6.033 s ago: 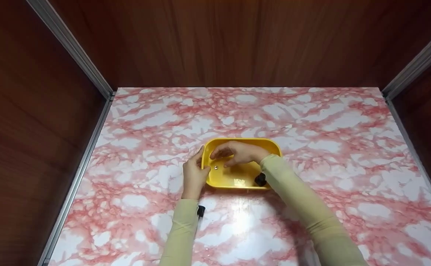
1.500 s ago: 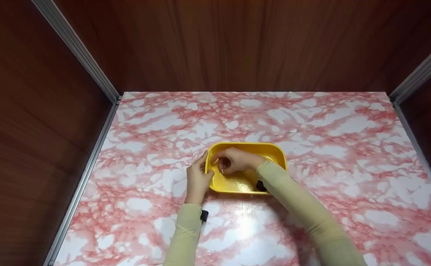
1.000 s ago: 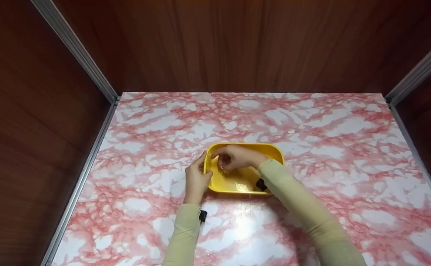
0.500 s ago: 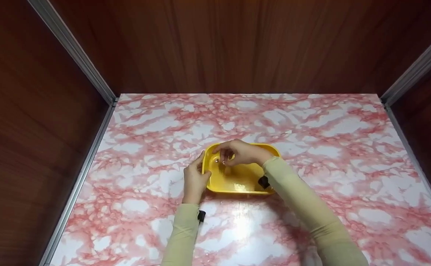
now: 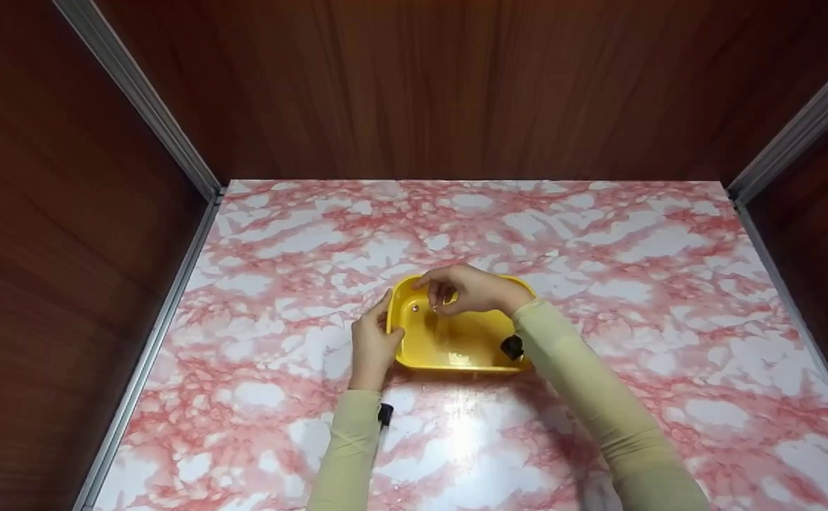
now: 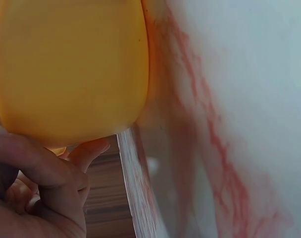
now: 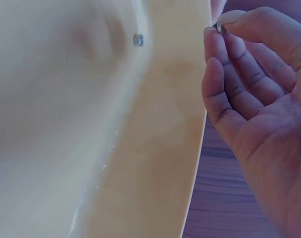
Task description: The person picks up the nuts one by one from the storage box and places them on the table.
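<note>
A yellow tray [image 5: 456,358] with rounded corners sits on the table. My left hand [image 5: 373,345] grips its left wall, thumb at the rim and fingers along the outside; the left wrist view shows the curled fingers [image 6: 61,186] against the tray's outer wall [image 6: 71,69]. Over the tray, my right hand [image 5: 474,289] pinches a small silver metal nut [image 7: 220,27] between thumb and fingertip, its other fingers loosely bent. A second small nut [image 7: 138,40] lies on the tray floor near the left end, left of the pinching fingers in the head view.
The table top [image 5: 279,284] has a red and white marbled pattern. Dark wood panels [image 5: 414,92] stand behind and at both sides, with metal strips [image 5: 151,106] at the corners. A black wrist camera [image 5: 511,347] overlaps the tray's right front corner.
Six seconds ago my right hand's fingers were spread inside the tray. They then closed on a nut at its floor, and the hand has since risen slightly rightward with it. My left hand stays.
</note>
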Demonstrator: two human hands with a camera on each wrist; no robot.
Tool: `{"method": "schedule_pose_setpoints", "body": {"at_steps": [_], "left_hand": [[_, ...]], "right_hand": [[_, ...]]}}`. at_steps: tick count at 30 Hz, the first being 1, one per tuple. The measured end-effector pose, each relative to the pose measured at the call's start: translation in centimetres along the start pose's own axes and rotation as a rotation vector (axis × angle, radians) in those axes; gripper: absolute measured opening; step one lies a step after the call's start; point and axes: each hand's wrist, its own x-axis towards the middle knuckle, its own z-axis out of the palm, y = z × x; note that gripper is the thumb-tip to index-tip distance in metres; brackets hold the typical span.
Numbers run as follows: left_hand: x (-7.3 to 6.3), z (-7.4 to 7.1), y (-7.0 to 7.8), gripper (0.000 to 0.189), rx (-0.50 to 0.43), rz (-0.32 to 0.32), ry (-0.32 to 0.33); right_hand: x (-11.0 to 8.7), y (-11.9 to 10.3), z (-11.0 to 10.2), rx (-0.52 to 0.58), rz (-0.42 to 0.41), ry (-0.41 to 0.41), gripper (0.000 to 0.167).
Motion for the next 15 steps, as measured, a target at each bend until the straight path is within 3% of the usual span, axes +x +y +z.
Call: {"method": "schedule_pose_setpoints", "body": {"at_steps": [8, 15], "left_hand": [[0.0, 0.0, 0.0, 0.07, -0.005, -0.013, -0.001], [0.0, 0.0, 0.2, 0.071, 0.008, -0.029, -0.004]], "right_hand": [[-0.7, -0.9, -0.4, 0.035, -0.001, 0.018, 0.047], [-1.3, -0.3, -0.8, -0.007, 0.024, 0.022, 0.047]]}}
